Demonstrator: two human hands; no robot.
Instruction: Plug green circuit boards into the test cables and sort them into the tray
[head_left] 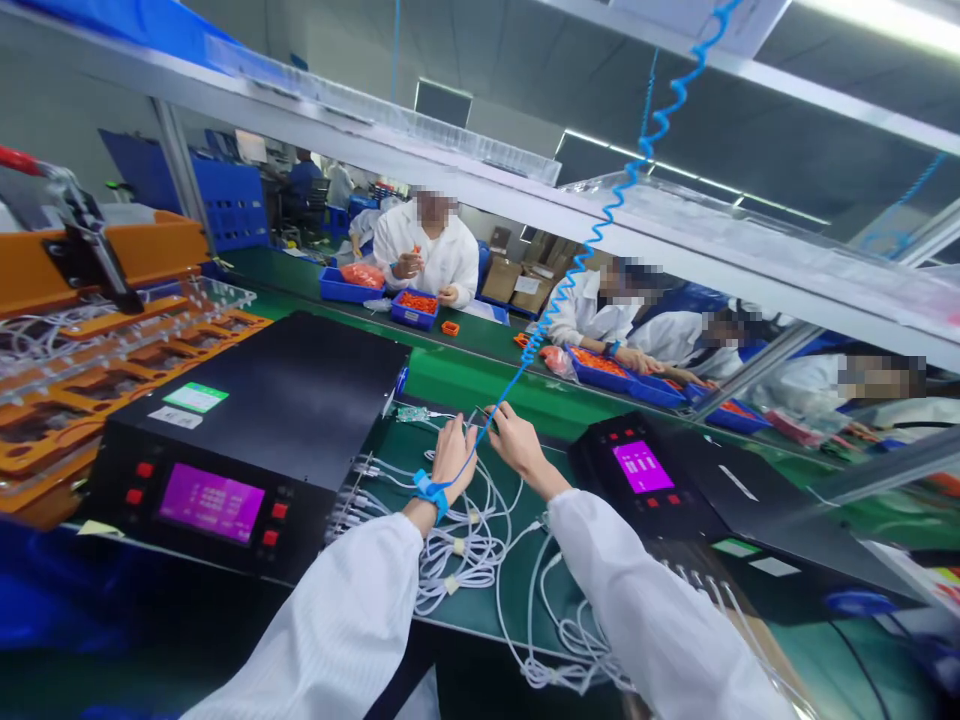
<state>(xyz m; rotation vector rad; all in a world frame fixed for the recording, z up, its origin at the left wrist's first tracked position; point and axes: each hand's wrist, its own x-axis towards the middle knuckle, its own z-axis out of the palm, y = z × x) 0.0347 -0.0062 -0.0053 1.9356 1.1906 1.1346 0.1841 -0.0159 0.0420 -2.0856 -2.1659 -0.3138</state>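
Note:
My left hand [454, 455], with a blue wrist strap [430, 492] on it, reaches over the green bench mat with its fingers bent together. Close beside it, my right hand [517, 445] pinches toward the same spot. Something small and thin, partly dark, shows between the fingertips, too small and covered to name. A little left of my left hand lies a small green circuit board [412, 413] with a white cable at it. Bundled white cables [461, 560] lie under and in front of my hands. A coiled blue cord [585, 250] hangs down to the wrist strap.
Black test boxes with purple screens stand left [247, 400] and right [641, 467]. An orange fixture [150, 350] with a red-handled clamp is at far left. Across the bench, people in white coats work at blue bins [415, 316] of orange parts. A shelf beam crosses overhead.

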